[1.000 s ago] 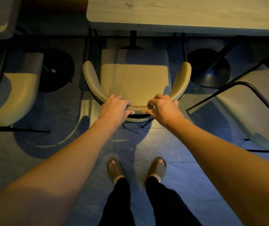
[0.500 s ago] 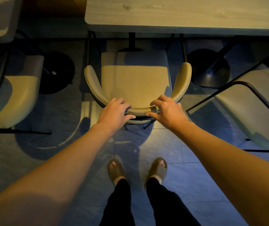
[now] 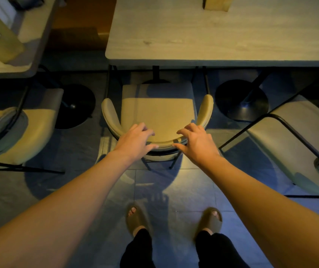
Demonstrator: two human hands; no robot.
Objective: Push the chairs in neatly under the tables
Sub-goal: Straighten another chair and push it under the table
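Your left hand (image 3: 135, 139) and right hand (image 3: 196, 142) cover parts of the middle chair's (image 3: 158, 115) backrest, so you cannot tell whether the palms touch it. Beyond that chair, the table (image 3: 212, 35) hides the seat's far edge and runs off the right edge. Either side of that chair, neighbouring chairs are cropped. The block (image 3: 215, 3) on the table is cut off at the top.

A café or restaurant dining room, wooden table (image 3: 212, 35) on round pedestal base (image 3: 239, 101), matching padded chairs (image 3: 158, 111), tiled floor (image 3: 183, 190)
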